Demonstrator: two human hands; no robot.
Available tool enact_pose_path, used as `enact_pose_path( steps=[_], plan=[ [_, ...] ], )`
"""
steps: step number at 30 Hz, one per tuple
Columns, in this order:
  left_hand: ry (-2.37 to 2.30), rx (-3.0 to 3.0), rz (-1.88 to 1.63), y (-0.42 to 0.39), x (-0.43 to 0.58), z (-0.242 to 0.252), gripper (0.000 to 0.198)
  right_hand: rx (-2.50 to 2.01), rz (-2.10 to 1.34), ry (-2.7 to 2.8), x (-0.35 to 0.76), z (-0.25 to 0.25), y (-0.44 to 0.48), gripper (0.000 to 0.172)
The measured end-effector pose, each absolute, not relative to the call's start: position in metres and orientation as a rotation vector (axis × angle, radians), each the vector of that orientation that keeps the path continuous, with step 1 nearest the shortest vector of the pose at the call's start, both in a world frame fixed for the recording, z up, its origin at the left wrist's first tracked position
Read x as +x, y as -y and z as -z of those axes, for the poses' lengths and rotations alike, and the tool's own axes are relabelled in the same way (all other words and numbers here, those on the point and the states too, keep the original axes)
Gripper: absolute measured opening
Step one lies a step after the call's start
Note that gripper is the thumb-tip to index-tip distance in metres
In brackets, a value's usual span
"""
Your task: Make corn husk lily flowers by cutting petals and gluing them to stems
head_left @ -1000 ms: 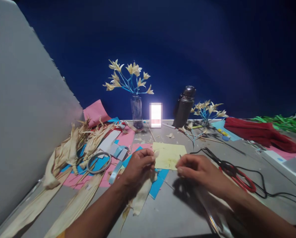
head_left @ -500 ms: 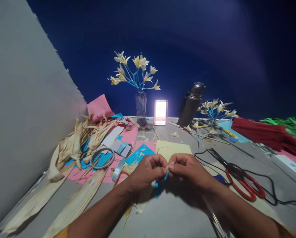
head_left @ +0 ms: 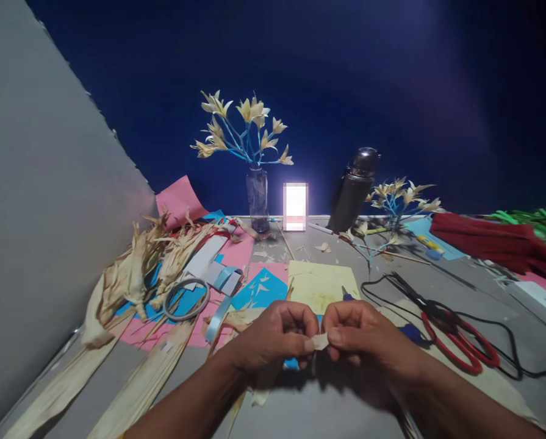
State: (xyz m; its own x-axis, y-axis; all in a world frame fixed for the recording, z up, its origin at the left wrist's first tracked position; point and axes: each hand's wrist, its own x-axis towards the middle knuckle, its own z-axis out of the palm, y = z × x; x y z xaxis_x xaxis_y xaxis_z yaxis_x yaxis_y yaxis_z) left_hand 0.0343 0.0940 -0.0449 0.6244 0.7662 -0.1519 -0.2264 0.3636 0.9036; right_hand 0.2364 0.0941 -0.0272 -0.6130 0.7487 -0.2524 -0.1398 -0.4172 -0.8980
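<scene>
Between my hands is a small pale piece of dried corn husk (head_left: pixel 319 341), pinched from both sides. My left hand (head_left: pixel 282 335) is closed with thumb and forefinger on its left end. My right hand (head_left: pixel 368 332) is closed on its right end in the same way. Below my left hand a bit of blue paper (head_left: pixel 291 364) shows, mostly covered. Just beyond the hands lie a yellow paper sheet (head_left: pixel 323 281) and a blue sheet (head_left: pixel 261 292) with small cut husk petals on it. A dark blue pointed tool (head_left: pixel 347 295) is partly hidden behind my right hand.
Dried husks (head_left: pixel 135 274) and a tape roll (head_left: pixel 186 299) lie left. Husk flowers stand in a glass bottle (head_left: pixel 257 198), with a dark flask (head_left: pixel 352 189) and a bright pixelated patch nearby. Right are red-handled scissors (head_left: pixel 460 344), a black cord (head_left: pixel 510 341) and red cloth (head_left: pixel 487 238).
Both hands have come lower and nearer to me, and the husk piece shows more plainly between the fingertips. More of the yellow sheet is uncovered. The view has shifted slightly.
</scene>
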Motion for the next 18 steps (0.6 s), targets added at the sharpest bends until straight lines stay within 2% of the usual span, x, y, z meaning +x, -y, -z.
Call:
enact_pose_path(
  steps=[4, 8, 12, 18],
  plan=[
    [-0.641, 0.978, -0.684, -0.09, 0.041, 0.044, 0.027, -1.048, -1.927, 1.393, 0.254, 0.013, -0.091, 0.029],
    [-0.71, 0.83, -0.947, -0.094, 0.045, 0.042, 0.018, -1.277, -1.644, 1.643, 0.276, -0.004, -0.128, 0.032],
    [-0.761, 0.747, -1.159, -0.105, 0.038, 0.04, 0.021, -1.543, -1.231, 1.66, 0.3, -0.005, -0.194, 0.032],
    [-0.826, 0.75, -1.21, -0.113, 0.028, 0.043, 0.021, -1.648, -1.178, 1.686, 0.299, 0.02, -0.251, 0.033]
  ],
)
